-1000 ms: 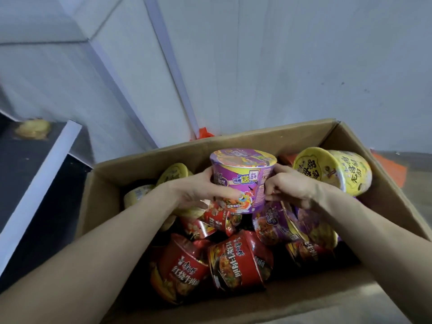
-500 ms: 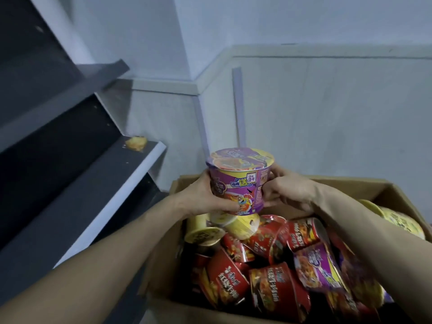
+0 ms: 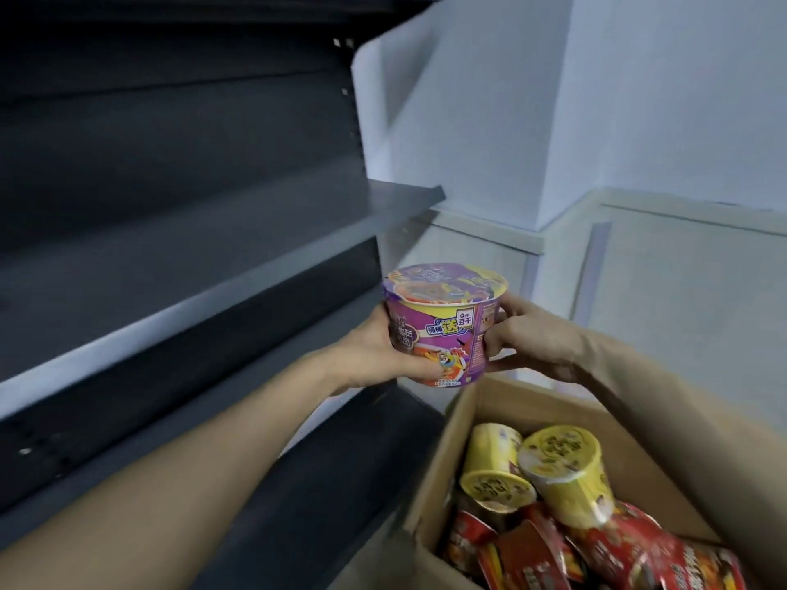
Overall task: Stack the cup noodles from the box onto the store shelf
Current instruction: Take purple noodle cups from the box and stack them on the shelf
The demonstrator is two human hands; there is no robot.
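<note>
Holding up fine on my end: the purple noodle bowl sits upright between both hands, up by the far rim of the cardboard box, right beside the dark shelf. The left hand wraps one side, thumb across the print. The right hand grips the other side, fingertips mostly hidden behind it. The box runs off the bottom edge. Inside are two glossy yellow cups lying tilted on crinkly red bowls. The shelf looks flat, matte and blurry.
</note>
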